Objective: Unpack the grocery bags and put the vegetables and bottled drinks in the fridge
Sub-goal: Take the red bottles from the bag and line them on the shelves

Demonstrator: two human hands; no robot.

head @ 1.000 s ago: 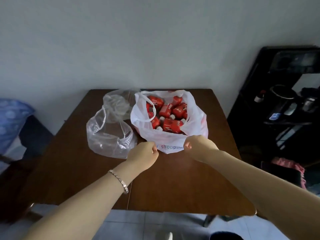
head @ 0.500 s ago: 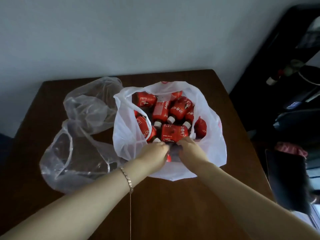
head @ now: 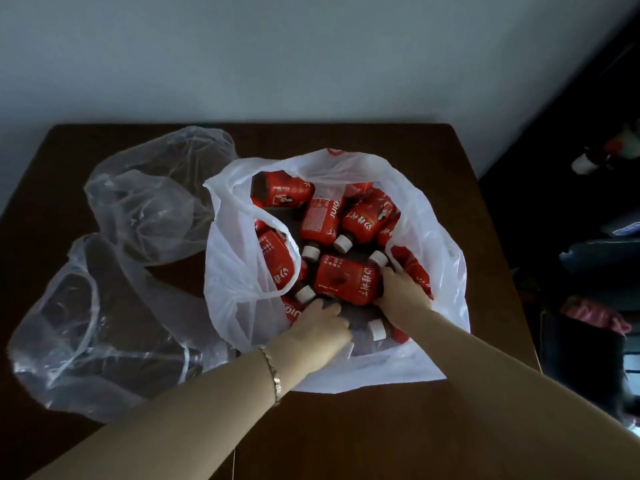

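A dark brown wooden table (head: 415, 140) is standing against a pale grey wall (head: 277, 57). Dark shelving (head: 571, 133) is occupying the right edge, its contents blurred. A white-capped item (head: 585, 164) is sitting there, and a pink cloth (head: 592, 315) is lying lower down.

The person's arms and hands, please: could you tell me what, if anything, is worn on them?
Both forearms are bare, with no sleeves in view. The left hand and right hand wear no gloves. A thin, pale link bracelet circles the left wrist. No watch or ring shows.
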